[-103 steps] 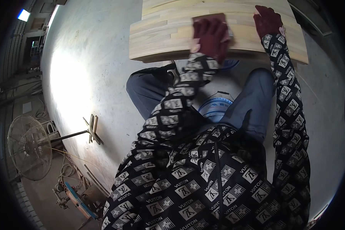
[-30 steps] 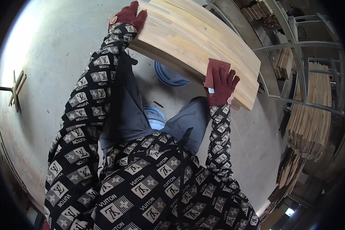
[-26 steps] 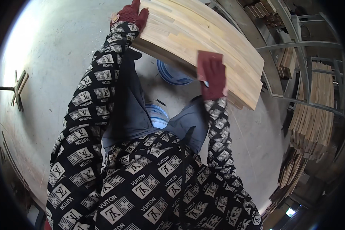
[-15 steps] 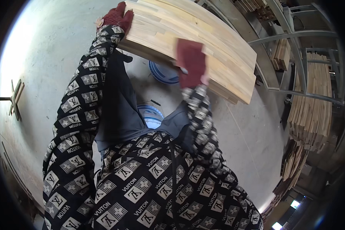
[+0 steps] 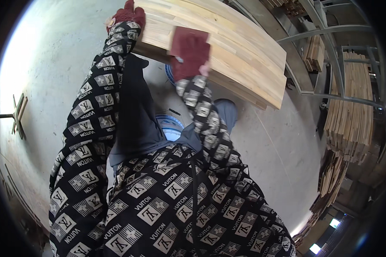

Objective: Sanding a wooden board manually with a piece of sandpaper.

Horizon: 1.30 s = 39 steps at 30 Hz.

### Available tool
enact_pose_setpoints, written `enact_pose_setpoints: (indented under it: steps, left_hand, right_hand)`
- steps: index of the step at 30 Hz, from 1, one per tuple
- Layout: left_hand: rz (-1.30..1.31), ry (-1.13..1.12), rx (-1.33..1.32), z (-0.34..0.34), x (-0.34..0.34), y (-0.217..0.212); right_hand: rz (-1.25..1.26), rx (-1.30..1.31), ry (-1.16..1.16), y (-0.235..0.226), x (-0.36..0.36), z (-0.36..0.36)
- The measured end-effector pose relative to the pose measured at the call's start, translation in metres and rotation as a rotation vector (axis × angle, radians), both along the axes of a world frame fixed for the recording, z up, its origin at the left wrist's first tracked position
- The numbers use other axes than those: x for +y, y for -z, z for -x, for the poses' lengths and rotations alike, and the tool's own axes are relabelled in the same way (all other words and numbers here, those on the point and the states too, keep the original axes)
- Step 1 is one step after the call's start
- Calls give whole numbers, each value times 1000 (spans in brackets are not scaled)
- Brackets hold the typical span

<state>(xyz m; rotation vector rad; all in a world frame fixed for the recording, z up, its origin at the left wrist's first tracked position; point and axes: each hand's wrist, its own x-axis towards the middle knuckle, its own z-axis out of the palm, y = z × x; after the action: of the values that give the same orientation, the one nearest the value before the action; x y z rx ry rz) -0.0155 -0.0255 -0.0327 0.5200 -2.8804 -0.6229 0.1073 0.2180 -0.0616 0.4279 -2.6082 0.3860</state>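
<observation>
A pale panel of glued wooden strips lies before me, with more wood layered under its near edge. My left hand, in a dark red knitted glove, rests at the panel's left end with fingers spread. My right hand, gloved alike and a little blurred, presses flat on a dark red rectangular sheet that looks like sandpaper, on the panel near its front edge. The glove covers most of the sheet; its far edge shows beyond the fingers.
Blue-and-white buckets stand on the grey floor by my legs, one partly under the panel. Metal racking stands at the right, beside stacked wooden strips. A small legged stand is at the far left.
My right hand has slid left along the panel with the red sheet and slightly away from me. My left hand stays at the panel's left end.
</observation>
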Motion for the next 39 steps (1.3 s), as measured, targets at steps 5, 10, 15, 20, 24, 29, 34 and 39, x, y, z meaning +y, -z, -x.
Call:
enact_pose_setpoints:
  steps: [5,10,15,20,24,29,34,39]
  left_hand:
    - [-8,-34,-4,4,-2,4]
    - [-89,-33,42,1,-6,12]
    - [-35,-60,9,-2,-4,9]
    - [-20,-77,-28,-3,5,-8]
    - [-65,-53,-46,-7,8,-16]
    - [-41,-48,-33,-7,6,-10]
    - [-52,-80,0,-3,7,-2]
    - [-9,-88,-19,-6,8,-6]
  right_hand:
    - [116,-50,-150,-12,45,-16]
    - [228,-242,492,-37,219,-47]
    - [246,-140,610,-38,255,-34]
    - [12,11,248,-24,71,20]
    - [-77,-145,-45,-11,-6,39]
    - [92,-67,238,-10,116,29]
    - [191,-139,469,-44,250,2]
    - [-153,90,351,-32,151,31]
